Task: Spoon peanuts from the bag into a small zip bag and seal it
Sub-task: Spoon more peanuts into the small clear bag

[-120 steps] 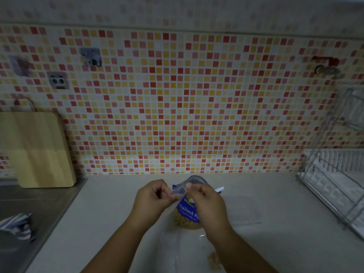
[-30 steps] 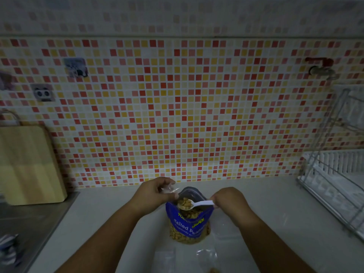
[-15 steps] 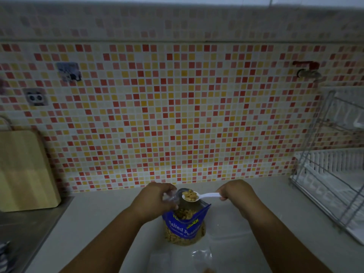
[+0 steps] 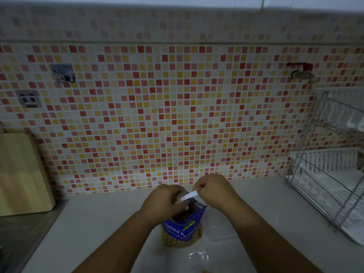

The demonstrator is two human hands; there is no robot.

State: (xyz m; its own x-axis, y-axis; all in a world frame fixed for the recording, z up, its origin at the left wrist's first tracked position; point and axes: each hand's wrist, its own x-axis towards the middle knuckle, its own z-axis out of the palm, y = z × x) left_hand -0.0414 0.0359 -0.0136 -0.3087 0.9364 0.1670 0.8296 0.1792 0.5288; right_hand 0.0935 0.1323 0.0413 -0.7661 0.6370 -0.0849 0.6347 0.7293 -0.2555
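Note:
A blue bag of salted peanuts (image 4: pixel 182 229) stands open on the pale counter (image 4: pixel 98 223) near the front. My left hand (image 4: pixel 163 203) is closed around something clear at the bag's mouth; it looks like the small zip bag, mostly hidden by the fingers. My right hand (image 4: pixel 212 192) holds a white plastic spoon (image 4: pixel 189 195) by its handle. The spoon points left and down toward my left hand, and its bowl is hidden behind the fingers. More clear zip bags (image 4: pixel 199 257) lie flat on the counter in front of the peanut bag.
A wooden cutting board (image 4: pixel 21 174) leans on the tiled wall at the left, above a steel sink surface (image 4: pixel 17 233). A wire dish rack with a white tray (image 4: pixel 331 184) stands at the right. A tap (image 4: pixel 301 73) sticks out of the wall.
My right hand has carried the loaded spoon left and tipped it down to my left hand. The camera view has tilted slightly; the peanut bag stays put.

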